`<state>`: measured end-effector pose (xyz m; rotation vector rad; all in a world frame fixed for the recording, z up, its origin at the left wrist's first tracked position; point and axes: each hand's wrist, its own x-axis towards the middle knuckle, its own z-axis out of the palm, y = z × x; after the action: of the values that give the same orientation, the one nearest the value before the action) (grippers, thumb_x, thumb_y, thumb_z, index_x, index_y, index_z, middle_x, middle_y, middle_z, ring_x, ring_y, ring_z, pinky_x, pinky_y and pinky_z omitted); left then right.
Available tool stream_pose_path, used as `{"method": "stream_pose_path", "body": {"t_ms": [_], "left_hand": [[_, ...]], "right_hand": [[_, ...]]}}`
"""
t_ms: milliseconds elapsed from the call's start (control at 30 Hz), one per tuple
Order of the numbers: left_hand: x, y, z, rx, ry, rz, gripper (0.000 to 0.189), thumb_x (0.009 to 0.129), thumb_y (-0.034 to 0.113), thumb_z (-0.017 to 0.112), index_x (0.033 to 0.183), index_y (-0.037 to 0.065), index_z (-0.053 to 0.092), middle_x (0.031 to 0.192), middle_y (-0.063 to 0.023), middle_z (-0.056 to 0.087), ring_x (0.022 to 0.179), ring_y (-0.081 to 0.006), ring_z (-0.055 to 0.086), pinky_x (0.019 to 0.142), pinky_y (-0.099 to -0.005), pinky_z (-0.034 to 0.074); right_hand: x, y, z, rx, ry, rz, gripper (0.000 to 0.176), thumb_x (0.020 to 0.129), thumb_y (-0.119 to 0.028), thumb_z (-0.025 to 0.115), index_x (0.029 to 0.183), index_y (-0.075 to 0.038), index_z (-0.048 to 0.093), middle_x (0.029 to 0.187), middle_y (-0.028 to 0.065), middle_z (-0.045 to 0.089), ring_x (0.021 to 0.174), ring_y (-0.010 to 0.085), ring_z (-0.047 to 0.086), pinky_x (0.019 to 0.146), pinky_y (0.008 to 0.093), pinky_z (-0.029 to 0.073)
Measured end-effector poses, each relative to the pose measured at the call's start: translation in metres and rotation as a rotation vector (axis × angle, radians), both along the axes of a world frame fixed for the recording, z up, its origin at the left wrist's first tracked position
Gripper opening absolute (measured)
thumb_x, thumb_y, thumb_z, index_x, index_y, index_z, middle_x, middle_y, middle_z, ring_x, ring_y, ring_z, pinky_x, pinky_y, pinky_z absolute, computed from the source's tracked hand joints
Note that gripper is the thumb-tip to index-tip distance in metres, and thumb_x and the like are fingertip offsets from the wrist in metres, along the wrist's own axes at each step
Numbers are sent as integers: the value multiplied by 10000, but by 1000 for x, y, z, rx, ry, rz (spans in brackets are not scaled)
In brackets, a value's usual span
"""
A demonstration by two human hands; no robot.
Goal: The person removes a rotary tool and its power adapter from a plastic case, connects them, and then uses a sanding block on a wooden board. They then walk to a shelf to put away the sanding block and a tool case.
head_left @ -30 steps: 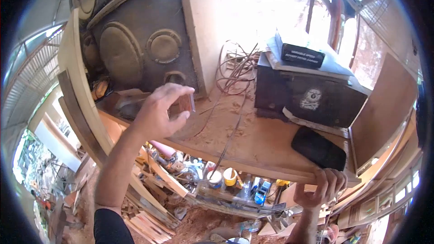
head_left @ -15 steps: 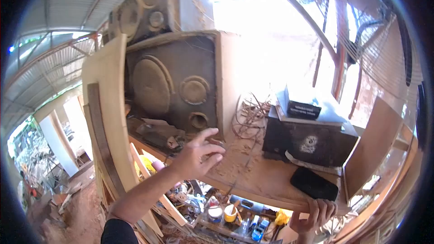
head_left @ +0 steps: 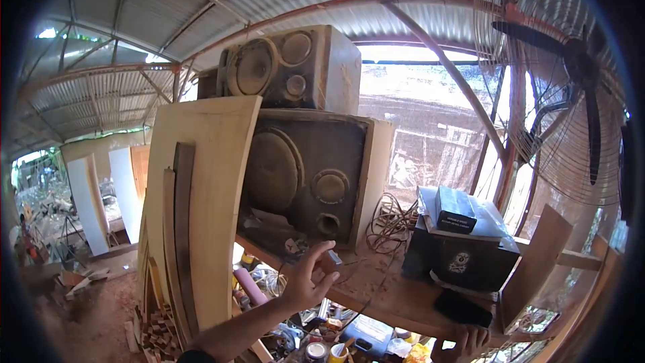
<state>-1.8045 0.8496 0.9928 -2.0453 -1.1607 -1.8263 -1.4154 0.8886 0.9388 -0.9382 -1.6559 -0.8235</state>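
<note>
My left hand (head_left: 308, 284) is raised before the large speaker, its thumb and fingers pinched around a small brown and grey block-like piece (head_left: 330, 261) whose exact kind I cannot tell. Curled over the front edge of the wooden shelf (head_left: 383, 290), my right hand (head_left: 463, 341) grips the board just below a black phone-like slab (head_left: 462, 308). Behind the left hand stands the dusty large speaker (head_left: 306, 181), with a smaller speaker (head_left: 289, 67) on top of it.
A black box (head_left: 460, 255) carries a small carton (head_left: 457, 210) on the shelf, beside coiled cable (head_left: 391, 223). Tall wooden boards (head_left: 208, 161) lean at the left. Paint pots (head_left: 316, 351) and tools crowd below. A caged fan (head_left: 581, 74) hangs upper right.
The view has tilted up, showing more roof and the fan, so speakers and shelf sit lower in view. The left hand still holds the small piece; the right stays on the shelf edge.
</note>
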Motion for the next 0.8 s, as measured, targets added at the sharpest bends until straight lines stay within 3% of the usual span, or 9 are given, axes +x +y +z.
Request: {"method": "stream_pose_path", "body": {"t_ms": [233,267,333,433,467,600,733,767,800], "left_hand": [[30,-60,28,272,104,-296,826,851,-182,677,1538,67,291,1491,-319,451,1383,-414,510,1120,-536,475],[42,-66,39,438,128,-296,712,868,-90,718,1495,47,410,1414,-337,545,1303,-444,589,1046,-463,551],[55,-77,45,490,121,-421,664,863,-87,714,1465,66,481,1417,-352,533,1302,-469,582,1051,-474,547],[53,-81,33,392,148,-328,576,856,-91,714,1390,51,551,1411,-359,534,1301,-482,580,1047,-468,544],[44,-76,28,309,176,-279,455,861,-77,720,1292,5,600,1401,-325,556,1272,-441,618,989,-441,569],[11,-45,-8,68,170,78,401,880,-58,706,1267,-32,604,1348,-219,609,1136,-288,682,934,-342,557],[2,-42,-42,-115,-85,-31,416,922,-58,651,1331,-43,578,1325,-178,620,1078,-200,671,876,-309,564],[-1,-47,-44,-175,-15,-30,451,975,3,608,1408,-31,484,1395,-202,580,1200,-263,654,977,-356,553],[11,-52,-44,-134,-103,-31,390,942,-15,625,1324,-43,551,1295,-181,616,1013,-193,676,867,-300,570]], "right_hand": [[-4,17,-18,25,18,14,320,713,-215,645,966,-26,591,900,179,541,915,402,524,899,562,419],[-4,16,-18,20,21,20,321,712,-211,646,968,-26,590,900,179,541,914,403,524,900,562,418],[-4,18,-19,16,31,31,323,708,-201,649,972,-26,589,900,179,540,911,404,524,902,562,416],[-3,30,-21,84,24,67,320,708,-189,659,977,-31,587,904,168,550,900,401,531,895,556,417],[-3,27,-20,89,24,53,320,708,-189,662,977,-33,587,906,164,554,899,399,535,893,554,416],[-1,26,-21,20,27,58,334,698,-189,674,997,-51,623,926,146,596,899,386,559,863,536,409],[2,23,-14,23,34,68,365,655,-178,700,1006,-86,667,912,89,624,871,316,588,853,481,421],[3,24,-14,24,35,59,371,642,-175,705,1001,-88,671,909,85,627,870,308,591,855,473,421],[2,24,-13,31,34,61,377,629,-172,710,996,-91,676,907,81,630,868,300,595,857,464,422]]}}
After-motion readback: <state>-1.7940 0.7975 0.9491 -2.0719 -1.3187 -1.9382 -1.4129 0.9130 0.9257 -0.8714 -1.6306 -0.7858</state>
